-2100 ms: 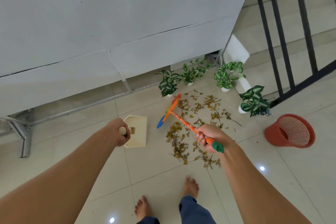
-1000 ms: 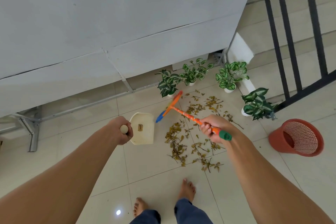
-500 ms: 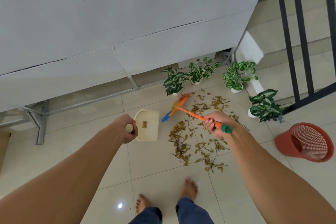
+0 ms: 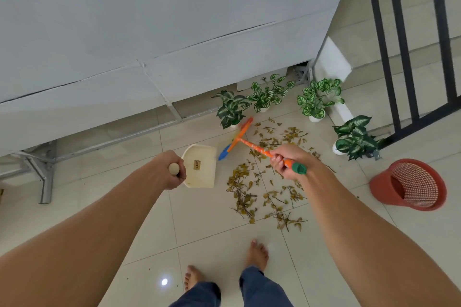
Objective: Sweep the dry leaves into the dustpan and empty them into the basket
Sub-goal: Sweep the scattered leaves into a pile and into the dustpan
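Leaves (image 4: 264, 182) lie scattered right of the dustpan (image 4: 200, 166), unswept. Left hand (image 4: 171, 169) closed on its handle; right hand (image 4: 289, 161) closed on broom (image 4: 245, 141). Next: sweep leftward into the dustpan.

Soft even daylight, lamp glare on floor tiles (image 4: 164, 281), wide-angle bending.

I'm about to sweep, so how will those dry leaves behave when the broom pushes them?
The dry leaves look curled and thin, so probably light and prone to scatter. Several sit on twigs, which may snag and drag in clumps. The glossy tile floor should let them slide easily.
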